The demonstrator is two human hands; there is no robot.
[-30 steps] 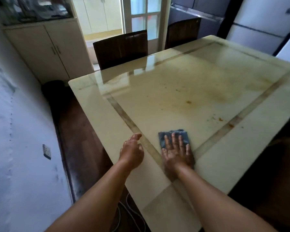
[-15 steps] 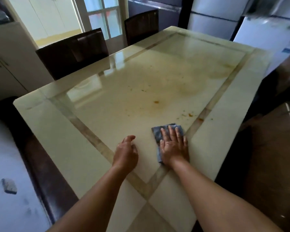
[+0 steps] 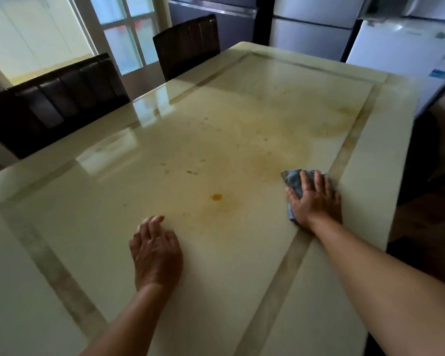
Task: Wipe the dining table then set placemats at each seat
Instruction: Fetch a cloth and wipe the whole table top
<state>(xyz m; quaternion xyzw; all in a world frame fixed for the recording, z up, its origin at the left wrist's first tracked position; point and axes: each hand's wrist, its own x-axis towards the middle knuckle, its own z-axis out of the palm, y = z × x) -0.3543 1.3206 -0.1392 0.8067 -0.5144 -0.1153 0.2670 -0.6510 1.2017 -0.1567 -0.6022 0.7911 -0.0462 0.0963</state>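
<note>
The cream dining table [image 3: 62, 253] has a tan inlaid border strip and a glossy top with brownish smears and an orange spot [image 3: 216, 197] near its middle. My right hand [image 3: 316, 201] lies flat, fingers straight, pressing a folded blue-grey cloth [image 3: 293, 182] onto the table beside the right border strip. My left hand [image 3: 156, 250] rests on the table nearer me, fingers relaxed, holding nothing. No placemats are in view.
Two dark brown chairs stand at the far left side, one [image 3: 54, 104] nearer and one [image 3: 188, 43] further back. A grey fridge [image 3: 311, 34] and a white appliance [image 3: 396, 52] stand beyond the far end. A dark seat [image 3: 437, 222] is at the right.
My right hand has slid the cloth to the right, away from my left hand, up to the right border strip. The view has shifted right and closer to the table.
</note>
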